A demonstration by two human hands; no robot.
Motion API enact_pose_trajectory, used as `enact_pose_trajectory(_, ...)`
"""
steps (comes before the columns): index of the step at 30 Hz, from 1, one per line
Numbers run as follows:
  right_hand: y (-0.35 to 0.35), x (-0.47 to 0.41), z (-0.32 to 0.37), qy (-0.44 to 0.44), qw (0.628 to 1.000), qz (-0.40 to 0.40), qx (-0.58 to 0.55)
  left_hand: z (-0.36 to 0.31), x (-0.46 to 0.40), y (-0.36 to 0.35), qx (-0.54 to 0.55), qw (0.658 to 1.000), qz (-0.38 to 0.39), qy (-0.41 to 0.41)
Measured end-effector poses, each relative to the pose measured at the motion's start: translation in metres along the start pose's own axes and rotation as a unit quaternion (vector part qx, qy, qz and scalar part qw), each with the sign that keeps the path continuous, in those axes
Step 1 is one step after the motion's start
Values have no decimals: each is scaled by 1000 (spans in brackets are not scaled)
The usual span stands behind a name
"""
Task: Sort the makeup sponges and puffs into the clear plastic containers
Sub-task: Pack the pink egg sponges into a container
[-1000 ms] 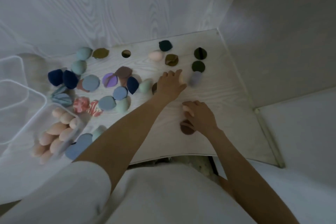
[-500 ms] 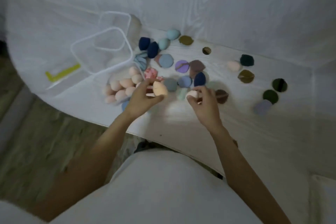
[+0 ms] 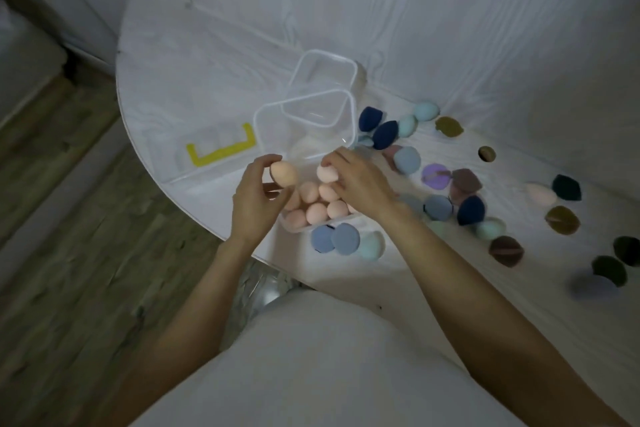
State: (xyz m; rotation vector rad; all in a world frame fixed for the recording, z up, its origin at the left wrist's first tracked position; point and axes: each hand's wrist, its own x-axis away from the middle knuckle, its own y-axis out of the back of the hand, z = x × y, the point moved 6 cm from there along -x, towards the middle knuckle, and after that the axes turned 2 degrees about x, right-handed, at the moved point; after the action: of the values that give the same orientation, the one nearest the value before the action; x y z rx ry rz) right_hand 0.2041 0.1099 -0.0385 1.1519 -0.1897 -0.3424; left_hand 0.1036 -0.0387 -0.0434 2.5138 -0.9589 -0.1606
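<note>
My left hand (image 3: 254, 199) holds a peach egg-shaped sponge (image 3: 284, 174) just left of the near clear container (image 3: 343, 218), which holds several peach sponges. My right hand (image 3: 360, 184) grips a paler pink sponge (image 3: 327, 173) directly above that container. Two more clear containers, one (image 3: 263, 111) behind the near one and one (image 3: 325, 59) farther back, look empty. To the right lie several loose puffs and sponges: navy (image 3: 385, 134), teal (image 3: 425, 110), purple (image 3: 435, 175), blue-grey (image 3: 346, 238), brown (image 3: 505, 250).
A clear lid with a yellow clip (image 3: 221, 152) lies left of the containers. The round white table's edge (image 3: 194, 208) curves close to my left hand, with wooden floor (image 3: 76, 253) beyond it. A white wall (image 3: 415, 10) backs the table.
Both hands have carried their sponges left from the table's middle to the near container. The camera has swung left and down with them.
</note>
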Motion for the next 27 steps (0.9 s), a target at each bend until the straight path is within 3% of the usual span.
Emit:
enact_pose_trajectory(2,-10,-4,-1,21,997,32,64,0,-4,-4,44,999,19,-7)
enact_pose_trajectory(6,-18,-9,5,57,986,15,154,6,-10,-12,80,996,41,-18)
enact_pose_trajectory(12,-30,-17,9,60,947,129,288,18,-15,-19,84,996,30,-17)
enact_pose_trajectory(20,-33,-28,18,42,929,143,340,20,-17,-17,69,997,17,-19)
enact_pose_trajectory(23,-28,-21,18,27,934,117,337,16,-16,-16,71,997,14,-22)
enact_pose_trajectory(27,-12,-9,20,-3,971,5,239,14,-14,-18,75,997,22,-20)
